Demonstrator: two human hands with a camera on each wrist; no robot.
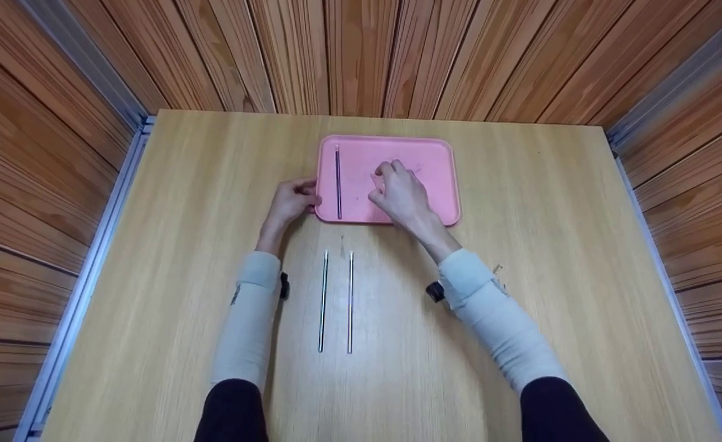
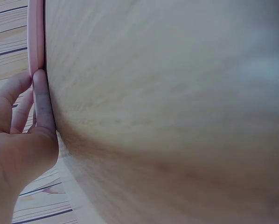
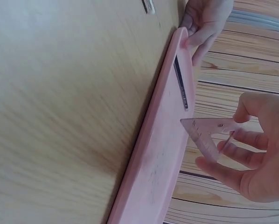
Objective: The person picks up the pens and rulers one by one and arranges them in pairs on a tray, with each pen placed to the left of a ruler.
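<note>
At its near left edge, a pink tray (image 1: 392, 142) is pinched between the thumb and fingers of my left hand (image 1: 290, 201). The left wrist view shows those fingertips (image 2: 40, 77) at the rim. Over the middle of the tray, my right hand (image 1: 405, 195) holds a small clear set square (image 3: 202, 133) by one side between thumb and fingers. In the right wrist view one corner of it points toward the tray. A dark pencil (image 1: 338, 184) lies lengthwise inside the tray near its left wall.
Two slim, shiny pencil-like sticks (image 1: 323, 301) lie side by side on the wooden table (image 1: 152, 294), between my forearms and in front of the tray. Wood-panelled walls (image 1: 361, 55) enclose the table at the back and sides.
</note>
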